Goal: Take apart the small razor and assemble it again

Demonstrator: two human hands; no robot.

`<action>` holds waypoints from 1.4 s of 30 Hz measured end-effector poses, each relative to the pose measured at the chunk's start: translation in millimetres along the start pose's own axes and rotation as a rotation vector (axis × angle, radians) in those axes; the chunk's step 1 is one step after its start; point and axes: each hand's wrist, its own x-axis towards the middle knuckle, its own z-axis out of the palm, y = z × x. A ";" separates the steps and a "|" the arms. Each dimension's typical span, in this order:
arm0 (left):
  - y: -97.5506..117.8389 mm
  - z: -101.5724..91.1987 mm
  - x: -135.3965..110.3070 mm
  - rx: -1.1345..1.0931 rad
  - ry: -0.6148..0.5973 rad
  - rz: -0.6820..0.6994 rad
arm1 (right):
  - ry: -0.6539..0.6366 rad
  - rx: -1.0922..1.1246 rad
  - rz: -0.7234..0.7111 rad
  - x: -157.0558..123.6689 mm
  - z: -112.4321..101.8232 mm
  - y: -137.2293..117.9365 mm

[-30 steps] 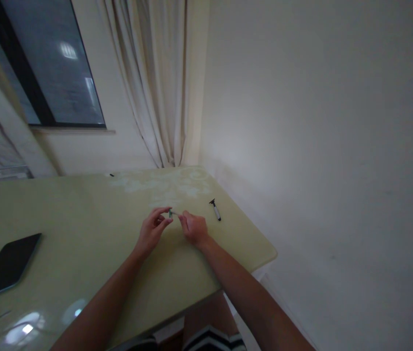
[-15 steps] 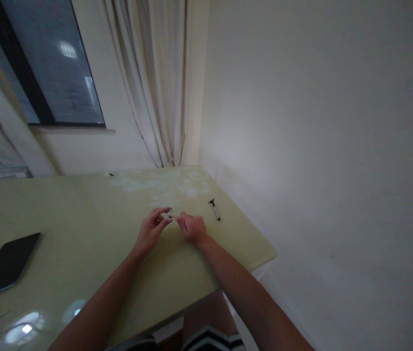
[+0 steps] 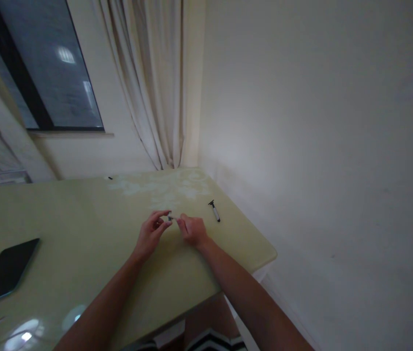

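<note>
1. Wall (image 3: 301,146): pale, plain, fills most of R side.
2. Table (image 3: 93,229): yellow-green, glossy, w/ whitish pattern nr far edge; R corner rounded.
3. Curtain (image 3: 151,83): cream, hangs in folds behind tbl, R of window.
4. Window (image 3: 46,68): dark frame, light reflected in glass.
5. Dark flat slab (image 3: 5,268): on tbl, far L, well apart from hands.
6. L hand (image 3: 151,233): over tbl; thumb + index close together, narrow gap, pinching the small piece at tips.
7. R hand (image 3: 194,229): just beside L; fingers curled in, thumb + index gripping the thin stick.
8. Razor (image 3: 214,211): lies on tbl nr R hand, dark head pointing away, grey handle.
9. Thin stick (image 3: 175,218): pale, runs from R fingertips twd L; can't tell if tip touches piece.
10. Small piece (image 3: 170,218): btwn L fingertips, too small for detail.
11. Dark bit (image 3: 110,178): tiny, nr tbl's far edge.
</note>
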 end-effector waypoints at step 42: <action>4.7 2.7 -1.7 -0.100 -0.023 -0.031 | 0.087 -0.102 -0.032 -3.5 5.4 2.7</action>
